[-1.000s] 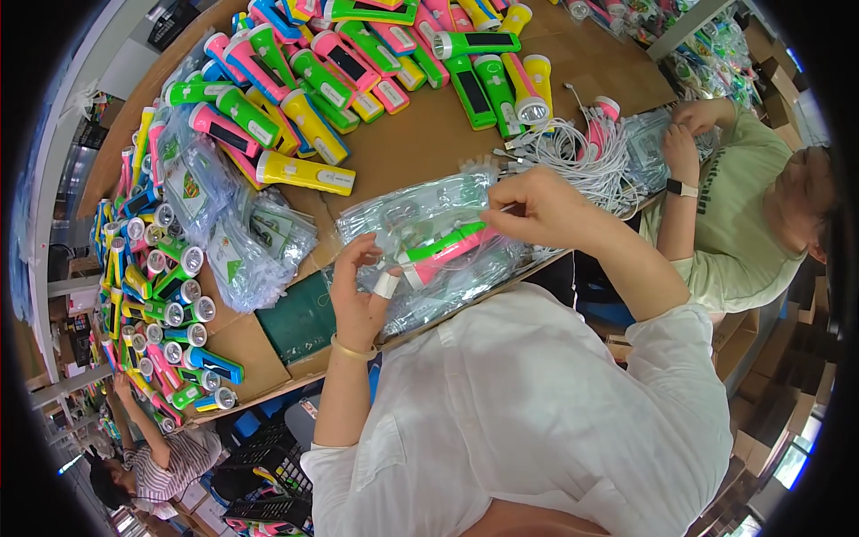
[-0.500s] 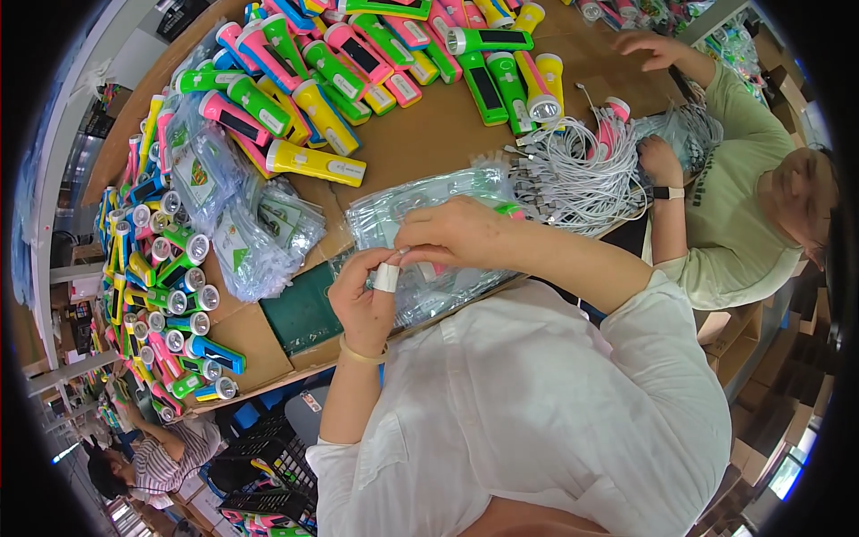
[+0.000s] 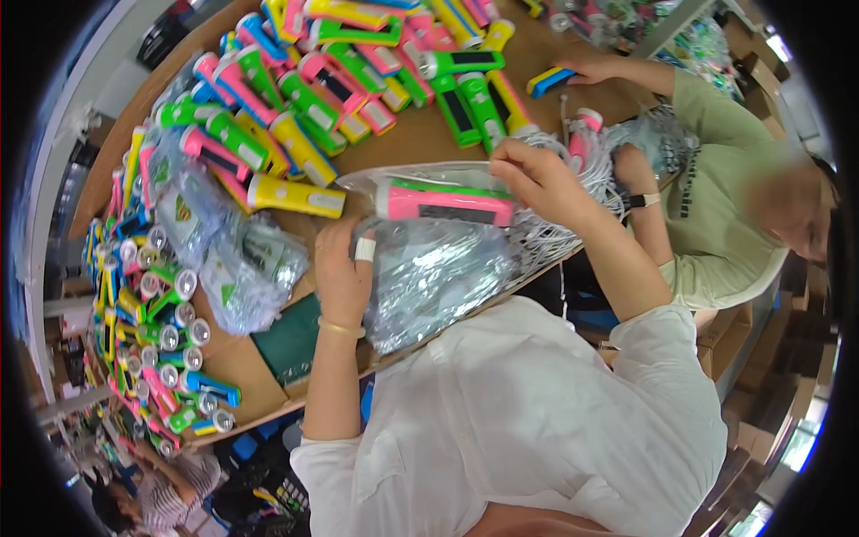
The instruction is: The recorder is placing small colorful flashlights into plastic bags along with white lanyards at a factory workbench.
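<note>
A pink and green flashlight point(image 3: 446, 206) with a dark panel lies across clear plastic bags point(image 3: 438, 277) in front of me; I cannot tell whether a film covers it. My left hand point(image 3: 343, 268), with white tape round its thumb, is beside the bags' left edge. Its thumb stands apart from the fingers, and nothing shows in it. Over the flashlight's right end is my right hand point(image 3: 544, 183), thumb and fingers pinched together near the upper edge of the plastic. What they grip, if anything, is hidden. White cables point(image 3: 548, 237) lie bundled right behind that hand.
Colourful flashlights point(image 3: 309, 98) pile up at the back and left. Bags with printed inserts point(image 3: 237, 268) lie left of my left hand. At right, a co-worker's hand point(image 3: 586, 70) holds a yellow and blue flashlight point(image 3: 550, 80). A green mat point(image 3: 286, 345) is near the table edge.
My hands, together before, have moved apart: the left a little left, the right to the right. The flashlight between them now shows fully. The co-worker's far hand now has a flashlight.
</note>
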`<state>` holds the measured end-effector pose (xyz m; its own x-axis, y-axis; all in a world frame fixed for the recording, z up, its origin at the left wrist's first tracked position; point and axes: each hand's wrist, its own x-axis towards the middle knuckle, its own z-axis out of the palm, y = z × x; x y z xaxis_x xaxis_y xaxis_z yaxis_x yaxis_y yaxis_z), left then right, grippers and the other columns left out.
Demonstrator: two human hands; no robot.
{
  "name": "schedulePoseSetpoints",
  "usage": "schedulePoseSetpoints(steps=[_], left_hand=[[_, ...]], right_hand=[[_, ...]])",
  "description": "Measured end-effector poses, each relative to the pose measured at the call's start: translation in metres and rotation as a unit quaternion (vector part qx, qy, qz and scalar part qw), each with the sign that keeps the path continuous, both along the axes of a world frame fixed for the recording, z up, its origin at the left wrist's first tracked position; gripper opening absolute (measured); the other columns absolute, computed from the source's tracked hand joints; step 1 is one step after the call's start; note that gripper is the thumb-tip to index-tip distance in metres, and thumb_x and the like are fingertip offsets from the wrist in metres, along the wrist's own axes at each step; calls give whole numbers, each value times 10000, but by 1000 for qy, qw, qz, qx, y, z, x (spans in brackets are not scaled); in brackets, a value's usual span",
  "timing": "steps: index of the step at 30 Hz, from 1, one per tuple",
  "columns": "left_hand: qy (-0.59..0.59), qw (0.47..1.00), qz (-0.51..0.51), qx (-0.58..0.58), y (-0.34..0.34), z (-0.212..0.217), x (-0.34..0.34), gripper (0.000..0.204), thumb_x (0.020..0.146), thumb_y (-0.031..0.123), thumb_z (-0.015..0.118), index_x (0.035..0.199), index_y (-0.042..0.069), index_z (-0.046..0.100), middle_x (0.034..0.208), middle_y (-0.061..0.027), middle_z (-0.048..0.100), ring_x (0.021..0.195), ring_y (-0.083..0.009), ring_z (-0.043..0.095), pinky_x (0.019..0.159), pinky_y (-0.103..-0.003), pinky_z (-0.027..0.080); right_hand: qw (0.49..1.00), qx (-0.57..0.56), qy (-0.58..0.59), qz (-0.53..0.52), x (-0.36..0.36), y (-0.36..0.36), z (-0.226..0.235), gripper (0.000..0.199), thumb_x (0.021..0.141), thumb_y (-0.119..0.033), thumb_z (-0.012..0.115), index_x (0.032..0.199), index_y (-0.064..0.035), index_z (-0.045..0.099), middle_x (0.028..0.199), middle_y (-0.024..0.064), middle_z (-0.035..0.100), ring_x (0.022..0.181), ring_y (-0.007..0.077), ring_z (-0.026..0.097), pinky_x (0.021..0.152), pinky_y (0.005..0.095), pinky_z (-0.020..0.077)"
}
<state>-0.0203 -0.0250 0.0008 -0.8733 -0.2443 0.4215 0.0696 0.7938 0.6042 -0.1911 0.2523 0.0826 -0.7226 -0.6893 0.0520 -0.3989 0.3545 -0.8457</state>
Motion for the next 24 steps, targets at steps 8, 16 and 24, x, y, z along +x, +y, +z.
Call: schedulePoseSetpoints(steps=[8,16,24], left_hand=[[-170,984,-35,-29,2,-17,-37,259,853,202,719,1042,26,709,998,-197,685,945,-388,642,845,-483,498],[-109,987,-58,104,7,-11,-34,185,776,-17,701,957,-7,661,917,-181,626,855,-362,634,760,-409,524],[-65,988,-50,134,10,-10,-31,133,781,-4,725,896,-14,661,886,-161,621,839,-337,635,756,-389,521]], right_hand=[[942,-101,81,-308,-209,70,83,331,1035,-236,557,1226,34,552,800,108,673,625,207,710,524,304,564],[936,-222,67,-264,-225,54,91,601,971,-210,669,1456,19,397,1112,144,669,960,203,694,770,324,583],[967,-74,209,128,-12,-62,-51,335,854,-97,755,1181,-80,685,1196,104,657,1032,248,659,871,330,539]])
